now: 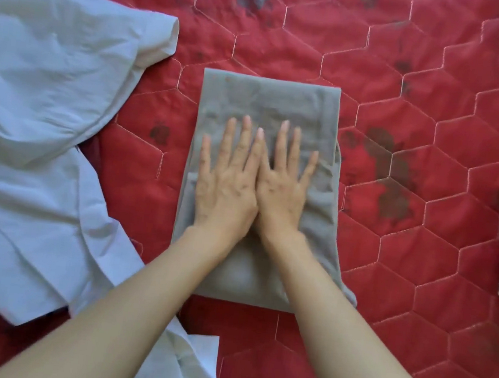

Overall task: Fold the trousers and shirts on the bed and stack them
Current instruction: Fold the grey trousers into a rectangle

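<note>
pressing hands (254, 186) flat on grey garment (268, 103), red quilt (391, 253).

Both bare forearms reach forward from the lower edge of the view and draw together toward the wrists. The left hand (227, 183) lies palm down, fingers (243, 144) straight and a little spread. The right hand (283, 186) lies flat beside it in the same pose. Their inner edges touch, and the index fingers seem to overlap slightly near the tips.
</note>
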`<state>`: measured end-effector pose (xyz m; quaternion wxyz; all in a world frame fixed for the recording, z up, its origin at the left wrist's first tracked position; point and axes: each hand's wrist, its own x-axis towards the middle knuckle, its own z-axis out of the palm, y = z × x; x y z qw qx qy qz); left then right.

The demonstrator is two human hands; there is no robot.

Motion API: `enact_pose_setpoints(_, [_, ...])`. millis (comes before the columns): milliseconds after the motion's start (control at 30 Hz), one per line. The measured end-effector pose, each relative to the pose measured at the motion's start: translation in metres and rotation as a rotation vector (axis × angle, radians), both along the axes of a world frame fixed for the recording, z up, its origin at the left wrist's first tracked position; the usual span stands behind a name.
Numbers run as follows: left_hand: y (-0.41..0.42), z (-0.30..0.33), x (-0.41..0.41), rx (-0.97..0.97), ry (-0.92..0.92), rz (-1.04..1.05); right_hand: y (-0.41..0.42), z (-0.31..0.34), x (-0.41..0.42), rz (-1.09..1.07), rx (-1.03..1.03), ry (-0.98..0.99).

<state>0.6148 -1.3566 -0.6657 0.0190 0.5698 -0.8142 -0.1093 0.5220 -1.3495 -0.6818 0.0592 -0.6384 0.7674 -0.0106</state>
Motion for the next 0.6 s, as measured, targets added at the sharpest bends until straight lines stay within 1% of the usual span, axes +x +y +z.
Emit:
enact_pose_setpoints(67, [0.028,-0.014,0.016,0.109,-0.047,0.028,0.021,-0.012,-0.004,-0.017,0.035,-0.024])
enact_pose_setpoints(200, [0.071,-0.024,0.063,0.150,-0.032,0.068,0.066,-0.011,-0.035,-0.191,0.079,0.075])
enact_pose_setpoints(300, [0.092,-0.016,0.087,0.233,-0.050,0.172,0.097,-0.001,-0.051,-0.391,0.165,0.024])
enact_pose_setpoints(367, [0.097,-0.007,0.090,0.174,-0.063,0.159,0.108,0.010,-0.050,-0.445,0.127,0.033])
enact_pose_setpoints(433, [0.095,0.001,0.075,0.026,-0.008,0.069,0.108,0.016,-0.035,-0.388,-0.014,0.050])
enact_pose_setpoints(500, [0.092,0.003,0.049,-0.088,0.072,-0.051,0.101,0.016,-0.007,-0.272,-0.128,0.046])
enact_pose_setpoints(567, [0.096,-0.003,0.030,-0.055,0.082,-0.117,0.103,0.007,0.020,-0.150,-0.090,0.035])
enact_pose_setpoints(600, [0.101,-0.009,0.028,-0.010,0.040,-0.123,0.107,0.002,0.027,-0.122,-0.038,0.024])
